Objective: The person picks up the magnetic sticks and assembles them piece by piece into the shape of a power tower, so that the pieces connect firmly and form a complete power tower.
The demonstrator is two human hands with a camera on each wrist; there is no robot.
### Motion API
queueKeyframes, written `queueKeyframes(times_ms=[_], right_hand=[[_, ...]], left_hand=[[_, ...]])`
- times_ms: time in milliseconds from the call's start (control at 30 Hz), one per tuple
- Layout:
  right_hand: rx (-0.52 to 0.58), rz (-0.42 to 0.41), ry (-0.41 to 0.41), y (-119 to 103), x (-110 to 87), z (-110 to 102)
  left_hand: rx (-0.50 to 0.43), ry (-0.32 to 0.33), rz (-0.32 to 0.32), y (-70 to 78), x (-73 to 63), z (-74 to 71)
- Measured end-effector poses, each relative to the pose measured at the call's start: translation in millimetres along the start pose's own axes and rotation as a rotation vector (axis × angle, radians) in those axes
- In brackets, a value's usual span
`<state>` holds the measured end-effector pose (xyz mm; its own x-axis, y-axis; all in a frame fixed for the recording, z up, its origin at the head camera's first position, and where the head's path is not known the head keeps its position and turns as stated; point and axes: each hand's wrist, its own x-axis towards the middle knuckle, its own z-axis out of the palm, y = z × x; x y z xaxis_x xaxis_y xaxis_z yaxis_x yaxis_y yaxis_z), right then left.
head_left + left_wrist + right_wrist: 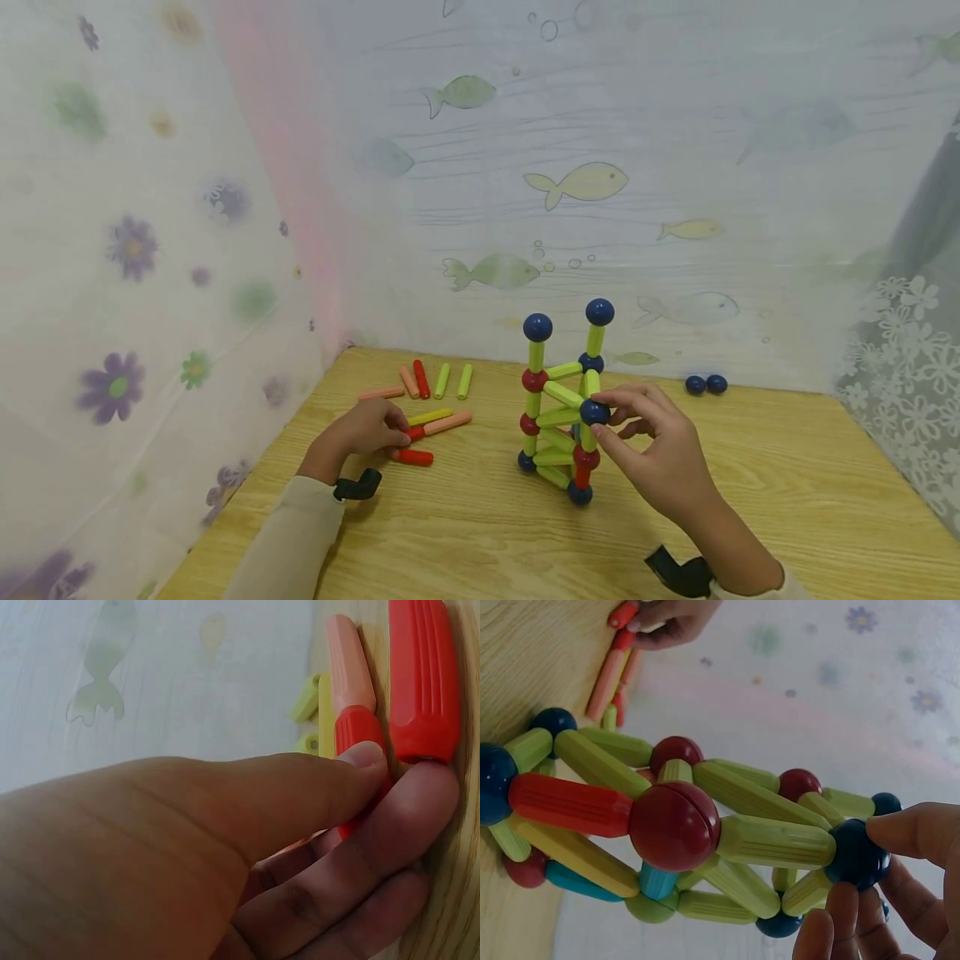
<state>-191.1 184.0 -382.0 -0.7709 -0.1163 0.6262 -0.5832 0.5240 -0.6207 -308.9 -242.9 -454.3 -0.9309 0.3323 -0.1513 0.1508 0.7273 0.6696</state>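
Observation:
A tower of magnetic sticks and balls [532, 406] stands on the wooden table, mostly lime green sticks with blue and dark red balls. My right hand [663, 450] pinches the blue ball [859, 855] at the tower's near upper corner, on top of a green stick [776, 840]. Over on the left, my left hand [367, 429] pinches a red stick [358, 729] between thumb and index finger. That stick's far end meets a peach stick [350, 664]. Another red stick [415, 457] lies beside it, its end right at the index fingertip.
Behind the left hand lie a yellow stick [429, 417], two green sticks [465, 382], a red stick [422, 379] and peach sticks [408, 382]. Two loose blue balls [696, 385] sit at the back right. A fish-patterned curtain [480, 183] hangs behind the table.

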Motion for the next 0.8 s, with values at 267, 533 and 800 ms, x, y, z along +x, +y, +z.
queueKeyframes(times_ms=[267, 533, 800], right_hand=[[0.006, 0.002, -0.003, -2.0, 0.3, -0.1], [0.016, -0.023, 0.000, -4.6, 0.8, -0.8], [0.007, -0.004, -0.004, -1.4, 0.0, 0.6]], left_hand=[[0.064, 0.047, 0.017, 2.3, 1.6, -1.0], [0.026, -0.102, 0.178, 8.7, 2.9, 3.4], [0.088, -0.106, 0.145, 16.5, -0.1, 5.0]])
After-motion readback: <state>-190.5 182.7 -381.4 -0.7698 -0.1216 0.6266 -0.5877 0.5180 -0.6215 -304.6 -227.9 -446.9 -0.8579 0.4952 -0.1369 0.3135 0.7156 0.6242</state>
